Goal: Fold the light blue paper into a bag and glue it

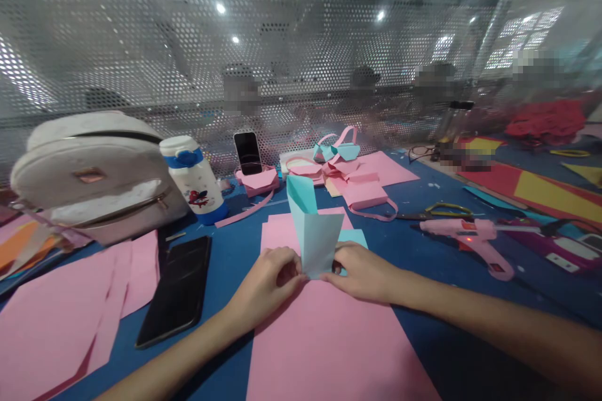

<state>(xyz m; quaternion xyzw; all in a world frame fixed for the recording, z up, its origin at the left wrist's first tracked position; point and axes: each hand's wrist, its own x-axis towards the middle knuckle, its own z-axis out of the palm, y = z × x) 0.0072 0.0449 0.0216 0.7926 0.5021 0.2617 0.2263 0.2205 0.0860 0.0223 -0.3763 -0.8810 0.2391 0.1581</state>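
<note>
A folded light-blue paper (320,241) stands upright in front of me, its upper part open like a pocket. My left hand (277,272) pinches its lower left edge, thumb and fingers pressed together. On the other side, my right hand (362,269) grips the lower right edge, with some fingertips hidden behind the paper. Both hands rest on a large pink sheet (329,338) lying on the blue table. Another light-blue piece (353,237) lies flat just behind my right hand.
Left stand a white backpack (94,169), a bottle (195,182) and a black phone (176,291) beside pink sheets (56,319). Small pink paper bags (367,193) lie at the back before a perforated metal screen (282,44). Right are scissors (446,209) and a pink glue gun (470,238).
</note>
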